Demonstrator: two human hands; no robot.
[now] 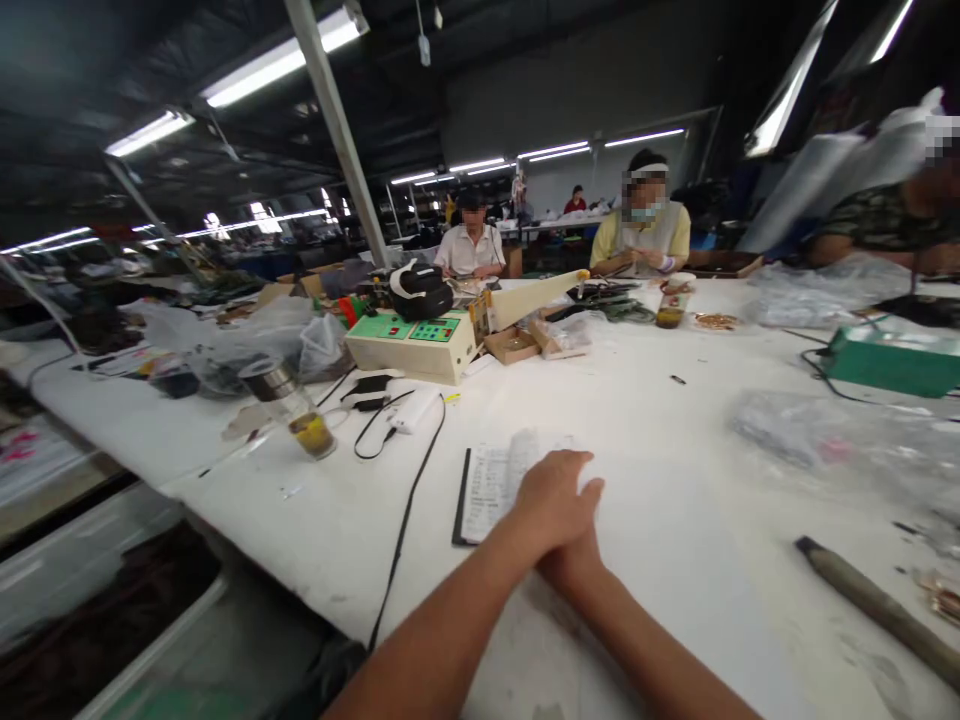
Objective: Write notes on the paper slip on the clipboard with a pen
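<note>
A small notebook (484,495) with a dark cover lies open on the white table, its pages covered in writing. My left hand (551,495) reaches across its right side, palm down, with the visible fingers stretched to the right. Under it is my right hand (571,560), crossed beneath the left and mostly covered, so its fingers cannot be made out. A lifted, blurred page (523,450) stands up just beyond my left hand. Whether either hand touches that page is hidden.
A cream machine with a control panel (409,345) stands ahead. Left are a glass jar of yellow liquid (311,435), a white power bank (415,411) and a black cable (409,510). Right are plastic bags (810,430), a green box (892,358) and a worn rod (877,600). Co-workers sit across.
</note>
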